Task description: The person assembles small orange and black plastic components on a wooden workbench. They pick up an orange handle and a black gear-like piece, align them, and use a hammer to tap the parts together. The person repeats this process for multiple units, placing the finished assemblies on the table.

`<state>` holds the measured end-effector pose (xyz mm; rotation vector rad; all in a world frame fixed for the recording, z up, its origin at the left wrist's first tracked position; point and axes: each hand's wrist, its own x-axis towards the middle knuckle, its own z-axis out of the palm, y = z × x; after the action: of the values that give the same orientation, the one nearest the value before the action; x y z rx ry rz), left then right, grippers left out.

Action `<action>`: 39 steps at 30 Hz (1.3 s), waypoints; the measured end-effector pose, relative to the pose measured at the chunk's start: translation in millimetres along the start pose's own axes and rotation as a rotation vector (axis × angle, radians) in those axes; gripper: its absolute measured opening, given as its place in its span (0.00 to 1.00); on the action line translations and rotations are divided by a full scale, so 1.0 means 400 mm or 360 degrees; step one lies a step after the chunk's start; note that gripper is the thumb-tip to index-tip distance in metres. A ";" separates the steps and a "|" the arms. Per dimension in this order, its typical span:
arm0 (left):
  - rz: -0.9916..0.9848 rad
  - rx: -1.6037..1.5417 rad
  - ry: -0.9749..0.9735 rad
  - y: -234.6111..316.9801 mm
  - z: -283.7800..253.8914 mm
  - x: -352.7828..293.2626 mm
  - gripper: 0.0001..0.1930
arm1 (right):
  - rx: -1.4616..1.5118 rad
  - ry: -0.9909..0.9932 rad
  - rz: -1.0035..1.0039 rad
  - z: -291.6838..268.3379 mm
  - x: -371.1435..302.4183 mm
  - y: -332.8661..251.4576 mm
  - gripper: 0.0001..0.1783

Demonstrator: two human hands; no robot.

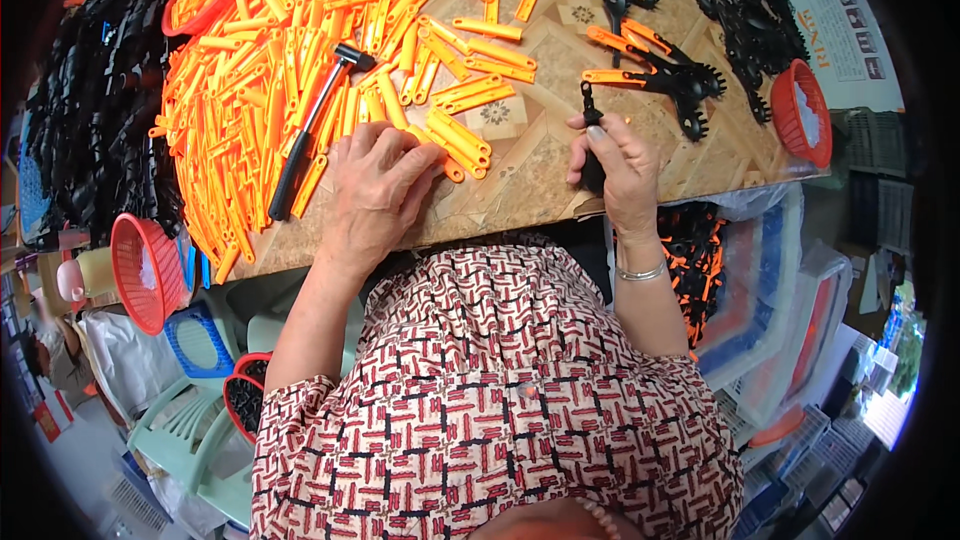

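- Left hand (375, 185): back of hand up, fingers bent down at the near edge of the orange strips (270, 100); fingertips mostly hidden, cannot tell if it grips one or only rests there.
- Right hand (622, 168): thumb and fingers pinch a black part (593, 116) above the near table edge; its lower end is mostly covered by the hand, full shape unclear.
- Tip of that part sits close to an orange-and-black piece (616, 77) beyond it; touching or apart, cannot tell.
- Black toothed parts (735, 15) at far right overlap, single outlines hard to separate; cut off by dark fisheye rim.
- Dark heap (95, 100) at far left: too tangled to make out.
- Bin under table, right side: black and orange contents (690, 275) partly hidden by forearm and table edge.
- Orange strips: smooth, plastic-looking, narrow, rounded ends, holes visible on some; piled left, looser toward the middle.
- Hammer (318, 130): metal-looking head and shaft, black grip, lying slantwise on the strips.
- Tabletop (530, 185): brown, tile-like diamond pattern.
- Red baskets (146, 273): round, perforated walls.
- Metal-looking bracelet (641, 272), right wrist.
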<state>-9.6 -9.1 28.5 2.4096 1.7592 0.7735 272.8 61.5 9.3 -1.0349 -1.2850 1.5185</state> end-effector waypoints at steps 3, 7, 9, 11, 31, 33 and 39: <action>0.0022 -0.0039 0.0034 0.007 0.003 0.016 0.12 | 0.0006 -0.0015 -0.0019 0.008 -0.005 -0.011 0.14; 0.0138 -0.0087 0.0088 0.030 -0.010 0.051 0.16 | 0.0006 -0.0020 -0.0033 0.013 -0.016 -0.012 0.13; 0.0114 -0.0004 -0.0026 0.045 -0.014 0.054 0.18 | -0.0021 -0.0010 -0.0049 0.018 -0.025 -0.027 0.13; 0.0119 0.0013 -0.0122 0.044 -0.023 0.068 0.18 | -0.0012 0.0029 -0.0035 0.024 -0.029 -0.044 0.13; 0.0172 -0.0179 -0.0117 -0.059 -0.078 0.196 0.17 | -0.0086 -0.0059 -0.0006 0.019 0.040 -0.070 0.13; 0.0087 0.0024 -0.0024 -0.091 -0.098 0.213 0.18 | -0.0100 -0.0067 0.0001 0.019 0.045 -0.067 0.13; -0.0078 0.0568 0.0063 -0.193 -0.085 0.290 0.21 | -0.0074 -0.0092 -0.0018 0.031 0.053 -0.087 0.13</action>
<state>-65.8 114.8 74.2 2.5626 2.1217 0.5435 258.8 81.5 44.1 -1.0180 -1.3701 1.5263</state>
